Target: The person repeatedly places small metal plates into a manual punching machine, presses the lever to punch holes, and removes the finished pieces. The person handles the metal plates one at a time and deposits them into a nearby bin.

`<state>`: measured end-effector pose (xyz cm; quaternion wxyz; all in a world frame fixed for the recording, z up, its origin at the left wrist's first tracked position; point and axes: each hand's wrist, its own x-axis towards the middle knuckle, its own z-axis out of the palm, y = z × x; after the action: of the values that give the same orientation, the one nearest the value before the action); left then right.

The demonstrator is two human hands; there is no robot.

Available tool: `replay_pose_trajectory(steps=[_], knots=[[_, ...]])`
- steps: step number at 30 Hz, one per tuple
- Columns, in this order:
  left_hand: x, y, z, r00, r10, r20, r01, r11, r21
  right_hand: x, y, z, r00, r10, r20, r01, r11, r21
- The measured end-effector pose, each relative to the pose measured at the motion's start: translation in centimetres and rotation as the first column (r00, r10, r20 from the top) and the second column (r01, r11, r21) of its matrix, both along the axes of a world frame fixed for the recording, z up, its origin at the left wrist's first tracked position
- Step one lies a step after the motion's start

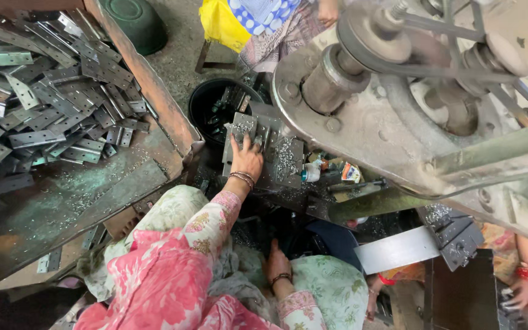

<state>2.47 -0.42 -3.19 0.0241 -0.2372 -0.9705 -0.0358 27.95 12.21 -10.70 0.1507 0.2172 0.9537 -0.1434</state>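
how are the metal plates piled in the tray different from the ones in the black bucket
The tray plates lie spread in a wide, well-lit heap across the rusty tray, many flat with their punched holes showing. The bucket plates are few, crowded and tilted inside the round black bucket, mostly in shadow. Both are grey metal strips.

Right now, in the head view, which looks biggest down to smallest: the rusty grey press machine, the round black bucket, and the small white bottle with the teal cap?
1. Rusty grey press machine, by far the largest.
2. Round black bucket.
3. Small white bottle with the teal cap, smallest.
The machine sits nearer the camera, but the order is plain.
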Motion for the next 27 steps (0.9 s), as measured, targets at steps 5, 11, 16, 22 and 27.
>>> replay_pose_trajectory(steps=[5,11,16,22,27], knots=[[-1.1,0.2,1.3,1.0,-0.001,-0.013,0.001,1.0,0.005,-0.4,0.9,0.8,0.999,0.039,0.028,-0.038,0.999,-0.016],[-1.9,0.7,2.3,1.0,0.015,-0.027,-0.014,0.999,0.035,-0.6,1.1,1.0,0.991,0.098,0.09,-0.102,0.994,0.043],[-2.2,1.2,2.4,1.0,0.02,-0.023,-0.02,1.0,0.019,0.0,-0.3,-0.3,1.0,0.017,0.019,-0.018,0.999,0.039],[0.0,0.8,1.2,0.997,-0.046,-0.062,0.049,0.998,0.046,0.4,-0.2,-0.5,1.0,0.019,-0.018,-0.02,1.0,-0.012],[1.1,-4.0,0.9,0.992,-0.119,-0.05,0.129,0.93,0.344,-0.4,2.7,1.6,0.987,0.061,0.147,-0.064,0.998,0.013]])
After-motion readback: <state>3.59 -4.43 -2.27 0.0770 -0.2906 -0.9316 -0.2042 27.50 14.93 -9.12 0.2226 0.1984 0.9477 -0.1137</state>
